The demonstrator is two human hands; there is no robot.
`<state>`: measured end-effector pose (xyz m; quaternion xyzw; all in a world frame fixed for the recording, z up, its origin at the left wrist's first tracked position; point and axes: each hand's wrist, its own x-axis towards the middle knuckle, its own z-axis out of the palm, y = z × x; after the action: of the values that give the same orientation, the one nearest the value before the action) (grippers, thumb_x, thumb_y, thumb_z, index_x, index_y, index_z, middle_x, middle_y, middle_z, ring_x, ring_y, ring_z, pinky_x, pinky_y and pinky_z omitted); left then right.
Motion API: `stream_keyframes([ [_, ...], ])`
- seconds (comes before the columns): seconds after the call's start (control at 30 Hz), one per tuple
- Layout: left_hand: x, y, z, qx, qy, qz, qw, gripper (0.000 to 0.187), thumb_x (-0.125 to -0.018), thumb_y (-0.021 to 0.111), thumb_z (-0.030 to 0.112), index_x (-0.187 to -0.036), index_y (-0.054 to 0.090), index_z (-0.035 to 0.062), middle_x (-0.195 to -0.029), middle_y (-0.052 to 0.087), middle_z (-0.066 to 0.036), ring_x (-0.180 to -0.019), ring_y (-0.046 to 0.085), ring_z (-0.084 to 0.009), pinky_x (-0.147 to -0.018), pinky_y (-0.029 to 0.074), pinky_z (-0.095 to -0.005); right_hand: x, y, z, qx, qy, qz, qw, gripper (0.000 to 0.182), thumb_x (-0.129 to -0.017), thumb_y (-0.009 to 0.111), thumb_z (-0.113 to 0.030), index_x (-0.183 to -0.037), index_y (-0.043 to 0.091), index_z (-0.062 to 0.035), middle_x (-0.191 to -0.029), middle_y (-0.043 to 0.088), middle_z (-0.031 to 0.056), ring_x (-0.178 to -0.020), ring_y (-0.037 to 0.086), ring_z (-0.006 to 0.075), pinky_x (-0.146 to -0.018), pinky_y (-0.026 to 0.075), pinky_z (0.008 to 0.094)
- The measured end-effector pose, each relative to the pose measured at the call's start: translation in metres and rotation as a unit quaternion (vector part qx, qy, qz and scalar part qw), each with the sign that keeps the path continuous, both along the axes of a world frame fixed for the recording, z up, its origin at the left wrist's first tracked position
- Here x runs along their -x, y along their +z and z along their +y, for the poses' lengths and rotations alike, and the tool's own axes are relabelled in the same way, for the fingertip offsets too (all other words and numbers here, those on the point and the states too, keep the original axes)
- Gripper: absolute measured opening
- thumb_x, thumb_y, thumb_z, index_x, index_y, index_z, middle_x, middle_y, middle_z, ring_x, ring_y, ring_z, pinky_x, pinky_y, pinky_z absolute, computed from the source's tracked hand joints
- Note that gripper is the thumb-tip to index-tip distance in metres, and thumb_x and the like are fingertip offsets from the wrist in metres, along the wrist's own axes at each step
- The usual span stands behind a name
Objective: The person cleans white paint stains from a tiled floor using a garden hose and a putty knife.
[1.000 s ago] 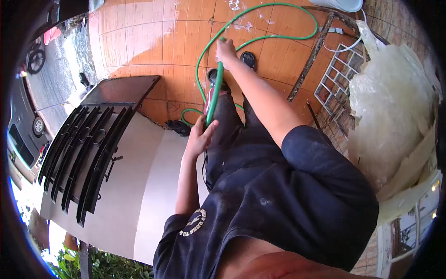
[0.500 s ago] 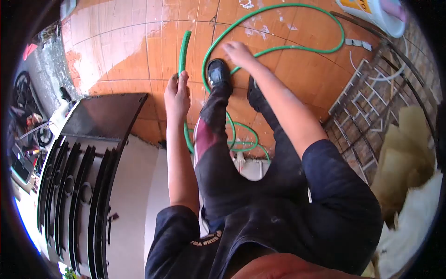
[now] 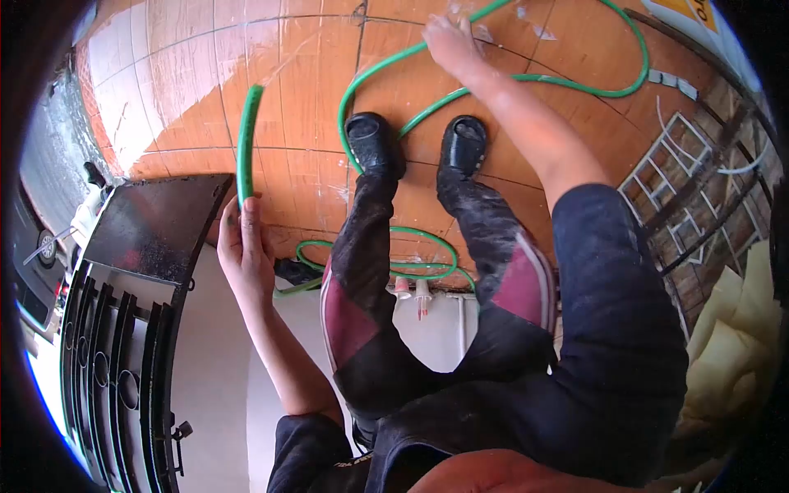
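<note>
While the green hose [image 3: 246, 140] was clamped in the closed fingers of the left hand [image 3: 244, 251], its free end rose from that grip toward 12 o'clock, long axis nearly upright in the view with a slight bow, open tip uppermost over the orange tiled floor [image 3: 189, 74]. Compared with half a second earlier, the left hand had carried this end outward toward 9 o'clock, away from the legs and closer to the dark panel [image 3: 156, 230]; a second earlier both hands had held one stretch together near the body. That spread suggested the hose was being drawn out or re-laid rather than gathered. The right hand [image 3: 450, 41] reached out to 12 o'clock and lay on another run of the same hose on the tiles; whether its fingers were closed around it could not be told. From there the hose looped toward 2 o'clock and back past the two black shoes [image 3: 374, 141], with a small coil behind the heels. A black slatted grille [image 3: 111, 361] lay at 8 o'clock, and a metal grid [image 3: 682, 164] at 3 o'clock.
</note>
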<state>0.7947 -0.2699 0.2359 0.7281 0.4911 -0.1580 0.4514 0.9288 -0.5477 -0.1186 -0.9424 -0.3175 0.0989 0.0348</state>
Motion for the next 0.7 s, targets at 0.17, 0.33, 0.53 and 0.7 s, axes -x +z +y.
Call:
stream_keyframes([
  [0.17,0.01,0.017,0.003,-0.018,0.007,-0.052,0.998,0.031,-0.097,0.053,0.032,-0.111,0.061,0.0062,-0.063,0.044,0.007,-0.048,0.033,0.0011,-0.04,0.024,-0.0162,0.095,0.035,-0.071,0.144,-0.045,0.163,0.975,0.02,-0.083,0.05,-0.016,-0.087,0.069,-0.014,-0.099,0.062,0.0007,-0.102,0.052,0.0211,-0.085,0.039,0.0537],
  [0.33,0.004,0.015,0.008,-0.044,0.018,-0.059,0.997,0.029,-0.097,0.053,0.027,-0.113,0.059,0.0038,-0.06,0.036,0.009,-0.047,0.027,0.0025,-0.039,0.018,-0.0165,0.164,0.01,-0.125,0.23,-0.176,0.222,0.931,0.021,-0.085,0.049,-0.017,-0.088,0.07,-0.014,-0.101,0.063,0.0005,-0.104,0.054,0.0211,-0.085,0.041,0.0484],
  [0.53,-0.012,-0.029,0.038,-0.06,-0.016,-0.077,0.995,0.027,-0.098,0.052,0.024,-0.114,0.059,0.0032,-0.064,0.039,0.008,-0.05,0.028,0.0026,-0.041,0.019,-0.0163,0.197,-0.014,-0.14,0.258,-0.211,0.293,0.896,0.024,-0.087,0.046,-0.016,-0.091,0.07,-0.0133,-0.099,0.064,0.0043,-0.101,0.058,0.0225,-0.086,0.043,0.0457],
  [0.7,-0.063,-0.045,0.068,-0.045,-0.006,-0.119,0.992,0.024,-0.096,0.055,0.021,-0.109,0.058,0.0008,-0.067,0.042,0.008,-0.055,0.032,0.0012,-0.046,0.022,-0.0165,0.2,-0.033,-0.136,0.178,-0.414,0.378,0.809,0.036,-0.091,0.036,-0.016,-0.113,0.062,-0.0044,-0.125,0.055,0.0218,-0.111,0.056,0.0367,-0.092,0.046,0.0457],
])
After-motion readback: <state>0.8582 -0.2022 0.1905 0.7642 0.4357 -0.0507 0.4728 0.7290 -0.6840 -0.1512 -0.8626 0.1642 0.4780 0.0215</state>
